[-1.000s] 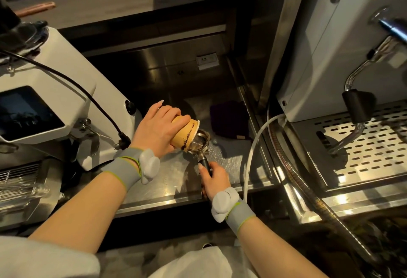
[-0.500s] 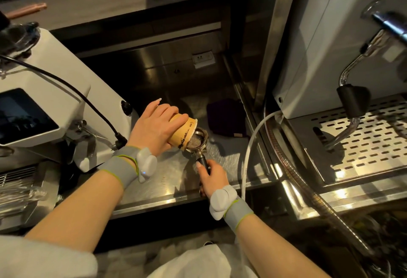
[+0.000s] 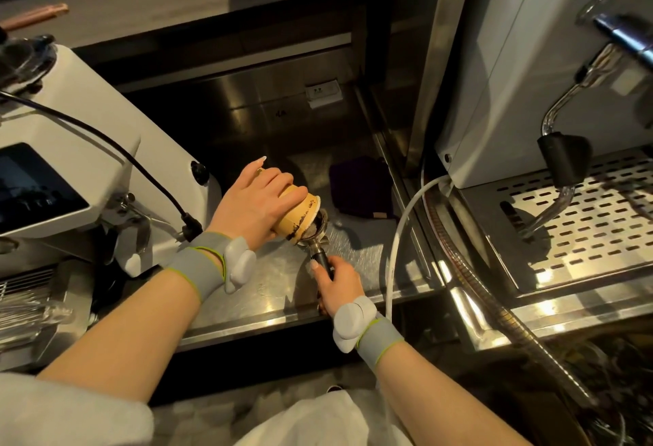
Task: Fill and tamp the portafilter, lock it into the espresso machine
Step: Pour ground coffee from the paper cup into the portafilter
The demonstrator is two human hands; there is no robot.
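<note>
To the right of both hands stands the large white-and-steel espresso machine (image 3: 494,67) with its perforated drip tray, well apart from them. To the left of the left hand sits the white coffee grinder with a dark screen (image 3: 70,162), a black cable running down its side. Both hands work over the brushed stainless-steel worktop (image 3: 268,290), and a dark purple folded cloth (image 3: 360,185) lies on it just beyond the right hand. The left hand (image 3: 254,205) is wrapped around a tan paper cup (image 3: 296,216) tipped on its side, its open rim touching the basket of the steel portafilter with a black handle (image 3: 316,233). The portafilter is over the worktop between the two hands, dark coffee grounds showing in its basket. The right hand (image 3: 335,283) is closed around the portafilter's handle, thumb lying along it. Each wrist wears a grey band carrying a white pod.
</note>
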